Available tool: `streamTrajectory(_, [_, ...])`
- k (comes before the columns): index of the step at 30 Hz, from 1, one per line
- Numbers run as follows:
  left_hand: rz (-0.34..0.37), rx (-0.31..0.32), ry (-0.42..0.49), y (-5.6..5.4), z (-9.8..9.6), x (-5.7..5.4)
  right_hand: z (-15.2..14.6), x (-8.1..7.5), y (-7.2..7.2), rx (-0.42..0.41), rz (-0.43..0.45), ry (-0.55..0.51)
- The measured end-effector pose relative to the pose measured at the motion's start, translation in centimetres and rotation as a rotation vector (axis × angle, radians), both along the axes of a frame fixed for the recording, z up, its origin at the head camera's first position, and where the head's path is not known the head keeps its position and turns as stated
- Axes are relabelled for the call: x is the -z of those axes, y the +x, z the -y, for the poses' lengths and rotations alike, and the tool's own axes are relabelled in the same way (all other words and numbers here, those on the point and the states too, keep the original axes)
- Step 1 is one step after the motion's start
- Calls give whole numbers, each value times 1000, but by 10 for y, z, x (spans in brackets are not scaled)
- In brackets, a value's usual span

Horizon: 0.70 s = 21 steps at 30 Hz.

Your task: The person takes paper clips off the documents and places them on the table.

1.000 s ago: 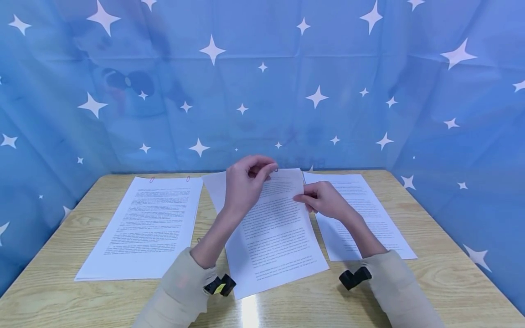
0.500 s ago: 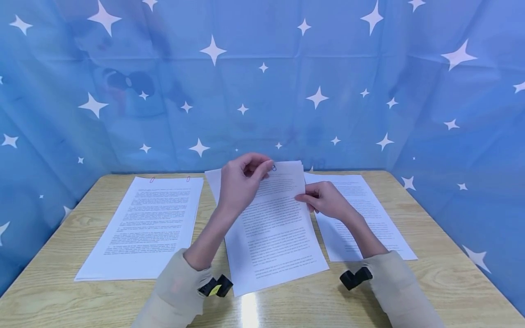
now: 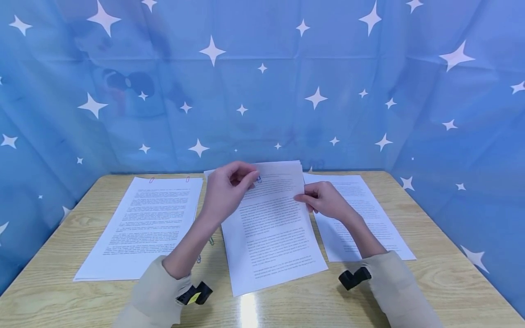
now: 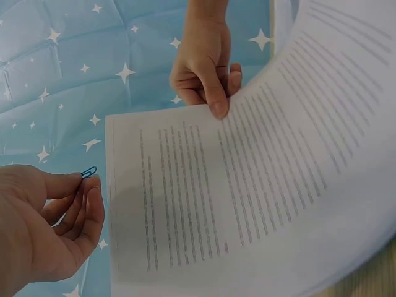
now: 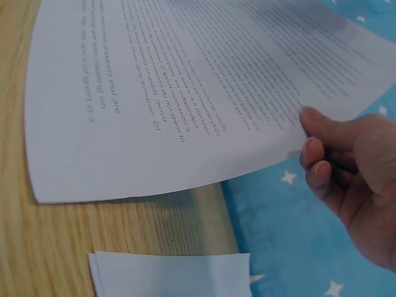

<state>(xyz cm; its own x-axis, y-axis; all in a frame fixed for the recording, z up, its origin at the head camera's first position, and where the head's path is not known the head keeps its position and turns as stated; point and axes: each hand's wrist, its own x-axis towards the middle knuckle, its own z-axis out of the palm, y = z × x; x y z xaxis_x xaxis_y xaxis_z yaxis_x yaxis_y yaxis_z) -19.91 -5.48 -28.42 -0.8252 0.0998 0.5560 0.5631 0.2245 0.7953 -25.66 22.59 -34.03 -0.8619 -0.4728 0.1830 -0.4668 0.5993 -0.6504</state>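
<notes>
My left hand (image 3: 230,186) pinches a small blue paper clip (image 4: 90,172) between thumb and forefinger. In the left wrist view the clip is apart from the top edge of the middle printed sheets (image 3: 279,228). Those sheets are raised at the far end and curve down toward the table. My right hand (image 3: 326,199) grips their right edge near the top, thumb on the printed face. In the right wrist view the thumb (image 5: 325,127) presses the edge, and the other fingers curl behind it. How many sheets it holds cannot be told.
To the left lies a paper stack (image 3: 139,228) with two red clips on its top edge. Another stack (image 3: 369,218) lies at the right, partly under my right forearm. Loose clips, one green (image 3: 211,240) and one bluish (image 3: 198,258), lie beside my left forearm. A starred blue curtain (image 3: 262,114) hangs behind the table.
My left hand has moved left and slightly down from the sheets' top edge, carrying the clip. Loose clips have come into view beside its forearm. The right hand keeps its grip, nearly still.
</notes>
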Motion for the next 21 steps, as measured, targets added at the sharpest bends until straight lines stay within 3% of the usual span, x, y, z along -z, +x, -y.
streamTrajectory(7, [63, -33, -62, 3, 18, 7, 0, 0, 0, 1, 0, 3])
streamTrajectory(21, [118, -45, -146, 10, 43, 22, -1, 1, -1, -2, -3, -4])
